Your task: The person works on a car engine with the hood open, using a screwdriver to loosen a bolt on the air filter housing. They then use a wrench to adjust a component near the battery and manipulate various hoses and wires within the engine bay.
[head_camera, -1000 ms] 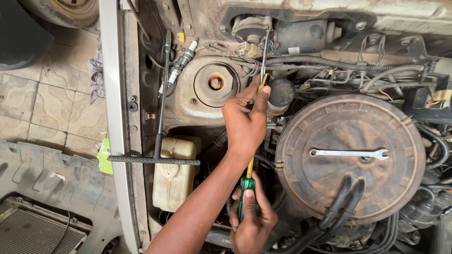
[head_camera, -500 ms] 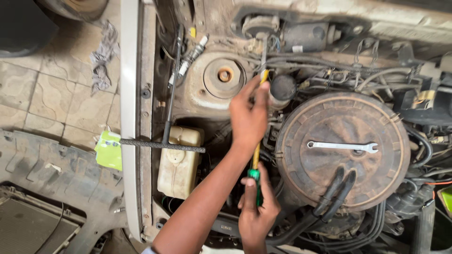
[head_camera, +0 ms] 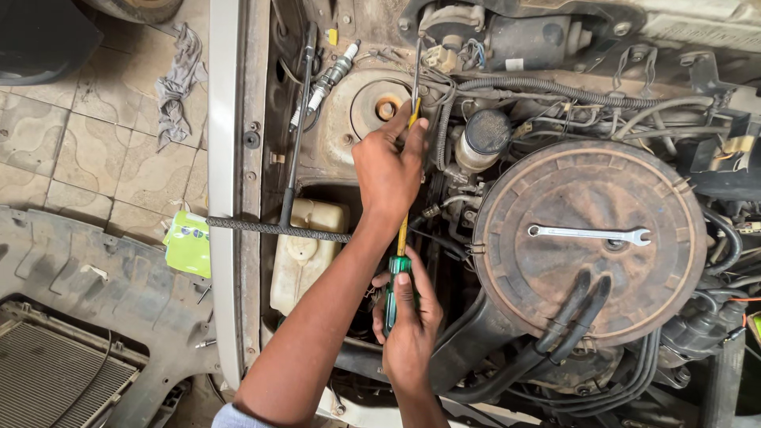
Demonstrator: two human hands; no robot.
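A long screwdriver with a green handle point(head_camera: 393, 292) and a yellow shaft point(head_camera: 403, 235) points up into the engine bay, its metal tip reaching toward the strut mount point(head_camera: 382, 107). My left hand point(head_camera: 388, 168) is wrapped around the upper shaft, its arm coming in from the lower left. Lower down, my right hand point(head_camera: 410, 331) grips the green handle. Both hands sit between the white fluid reservoir point(head_camera: 305, 250) and the round rusty air filter cover point(head_camera: 587, 238).
A spanner point(head_camera: 588, 233) lies on the air filter cover. A spark plug point(head_camera: 326, 81) rests near a thin prop rod point(head_camera: 295, 150), and a ribbed bar point(head_camera: 273, 229) crosses the fender. On the tiled floor lie a grey rag point(head_camera: 176, 83), a green packet point(head_camera: 189, 242), a bumper panel point(head_camera: 95, 277) and a radiator point(head_camera: 43, 380).
The view has drifted, so the engine bay sits further right in frame. Both hands keep their hold on the screwdriver in about the same place.
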